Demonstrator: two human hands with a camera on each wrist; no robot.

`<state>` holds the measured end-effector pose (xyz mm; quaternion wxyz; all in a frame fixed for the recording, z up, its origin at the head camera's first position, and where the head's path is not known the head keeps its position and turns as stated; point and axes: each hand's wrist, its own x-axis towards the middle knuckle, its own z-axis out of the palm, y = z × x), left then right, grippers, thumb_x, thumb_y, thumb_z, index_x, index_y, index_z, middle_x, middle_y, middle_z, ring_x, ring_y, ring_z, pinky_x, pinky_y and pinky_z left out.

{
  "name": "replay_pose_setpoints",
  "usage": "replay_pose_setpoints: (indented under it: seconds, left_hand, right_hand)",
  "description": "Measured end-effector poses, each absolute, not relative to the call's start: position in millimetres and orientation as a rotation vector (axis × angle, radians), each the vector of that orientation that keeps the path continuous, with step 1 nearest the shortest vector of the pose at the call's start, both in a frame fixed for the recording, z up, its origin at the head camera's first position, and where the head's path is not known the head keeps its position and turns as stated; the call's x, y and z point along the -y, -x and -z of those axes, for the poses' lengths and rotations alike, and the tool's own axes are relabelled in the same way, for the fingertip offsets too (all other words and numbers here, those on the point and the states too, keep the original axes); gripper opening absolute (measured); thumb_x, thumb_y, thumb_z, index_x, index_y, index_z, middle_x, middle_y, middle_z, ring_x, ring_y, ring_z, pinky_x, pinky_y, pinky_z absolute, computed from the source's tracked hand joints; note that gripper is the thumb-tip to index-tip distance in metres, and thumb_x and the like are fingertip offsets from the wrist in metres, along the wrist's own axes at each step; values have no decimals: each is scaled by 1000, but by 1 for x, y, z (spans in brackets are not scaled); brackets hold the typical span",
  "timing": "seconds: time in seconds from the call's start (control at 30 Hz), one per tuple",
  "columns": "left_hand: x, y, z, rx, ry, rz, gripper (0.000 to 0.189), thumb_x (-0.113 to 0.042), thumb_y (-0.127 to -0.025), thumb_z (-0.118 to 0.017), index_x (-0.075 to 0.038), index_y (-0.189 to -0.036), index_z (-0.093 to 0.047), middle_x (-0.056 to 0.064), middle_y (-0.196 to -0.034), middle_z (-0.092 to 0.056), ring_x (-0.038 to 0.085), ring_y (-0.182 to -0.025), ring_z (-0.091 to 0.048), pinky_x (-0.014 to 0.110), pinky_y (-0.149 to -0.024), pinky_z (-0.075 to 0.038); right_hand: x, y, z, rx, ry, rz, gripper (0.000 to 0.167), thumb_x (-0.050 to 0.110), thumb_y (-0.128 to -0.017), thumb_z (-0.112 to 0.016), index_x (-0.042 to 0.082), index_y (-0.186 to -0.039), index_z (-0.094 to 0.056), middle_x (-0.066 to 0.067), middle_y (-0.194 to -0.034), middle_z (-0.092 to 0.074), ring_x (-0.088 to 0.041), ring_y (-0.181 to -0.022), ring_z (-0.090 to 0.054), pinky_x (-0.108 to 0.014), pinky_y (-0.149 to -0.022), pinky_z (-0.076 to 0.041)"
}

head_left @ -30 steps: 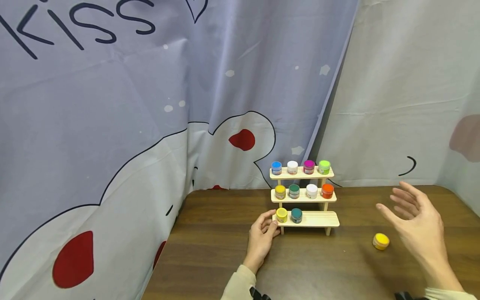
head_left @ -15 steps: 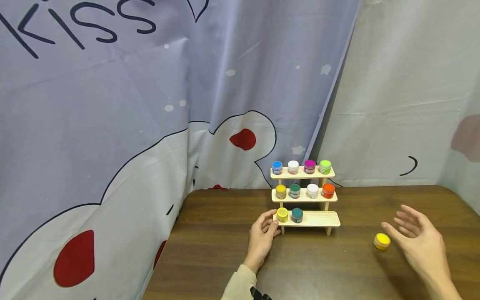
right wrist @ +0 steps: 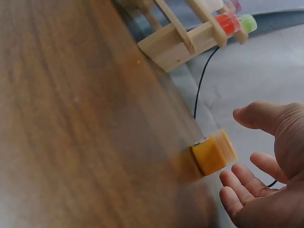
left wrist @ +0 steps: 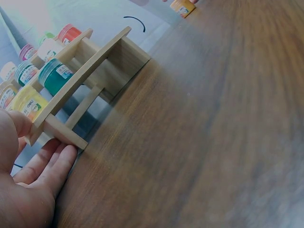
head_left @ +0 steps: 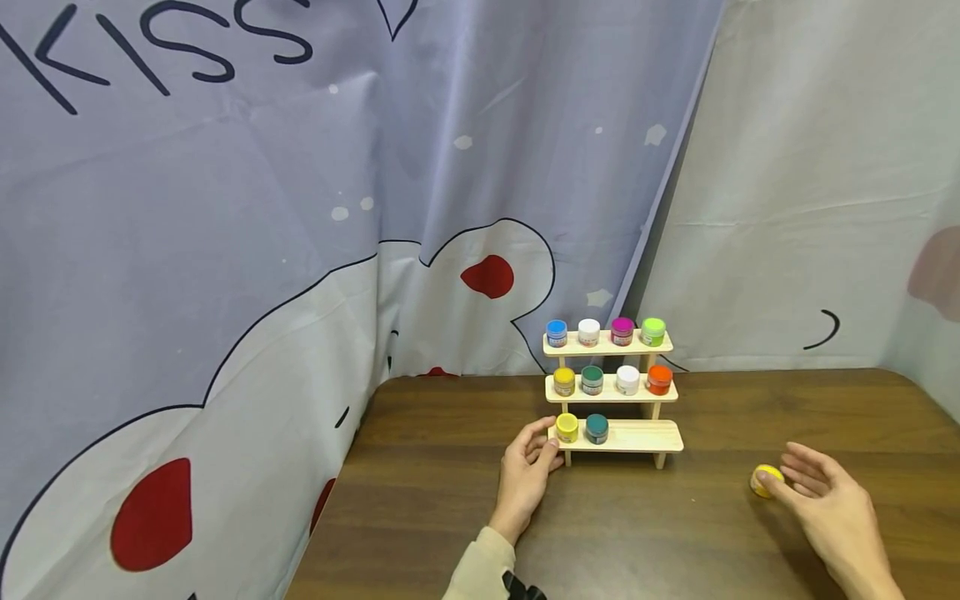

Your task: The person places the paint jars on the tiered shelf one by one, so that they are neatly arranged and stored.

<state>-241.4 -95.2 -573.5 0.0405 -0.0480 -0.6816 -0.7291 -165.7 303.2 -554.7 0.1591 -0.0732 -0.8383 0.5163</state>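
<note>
A three-tier wooden display rack stands on the table, with small paint jars in rows on its steps. On the bottom step sit a yellow jar and a teal jar. My left hand holds the left end of that step, thumb at the board's edge and fingers by the leg. To the right, a lone orange-yellow paint jar stands upright on the table. My right hand is beside it, thumb and fingers spread apart; in the head view the thumb overlaps the jar.
Blue, white, magenta and light green jars line the top step. Yellow, green, white and red-orange ones fill the middle step. A printed curtain hangs behind the brown wooden table.
My right hand has come down and in toward the lone jar, its thumb now overlapping it in the head view. My left hand has stayed at the rack's end.
</note>
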Motion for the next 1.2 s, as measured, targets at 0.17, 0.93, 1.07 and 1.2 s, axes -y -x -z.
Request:
replay_pose_setpoints:
  seconds: [0.17, 0.93, 1.07, 1.2]
  left_hand:
    - [95, 241, 573, 2083, 144, 2232, 34, -6, -110, -69, -15, -143, -73, 10, -116, -78, 19, -109, -76, 35, -94, -69]
    - [95, 242, 573, 2087, 139, 2232, 33, -7, -111, -69, -14, -143, -72, 10, -117, -79, 20, -108, -77, 33, -93, -69]
    - [95, 243, 574, 2081, 136, 2242, 34, -6, -110, -69, -14, -143, -73, 10, -117, -79, 19, -108, -77, 34, -93, -69]
    - [95, 242, 574, 2081, 136, 2242, 34, -6, -110, -69, -14, -143, -73, 9, -115, -78, 19, -108, -76, 34, -93, -69]
  right_hand:
    - [-303, 167, 559, 2433, 233, -1500, 84, 32, -99, -89, -10, -159, -47, 43, -115, -53, 28, -100, -56, 2, -81, -50]
    - [-308, 171, 562, 2676, 334, -1381, 87, 56, -101, -81, 0, -160, -51, -30, -150, -62, 9, -106, -60, 0, -69, -40]
    - [-308, 172, 562, 2675, 334, -1379, 86, 55, -101, -81, 0, -160, -52, -30, -151, -61, 7, -107, -59, 0, -70, -40]
    - [-307, 171, 562, 2682, 335, -1366, 86, 56, -101, -81, -1, -159, -52, -32, -152, -59, 1, -109, -63, -2, -69, -41]
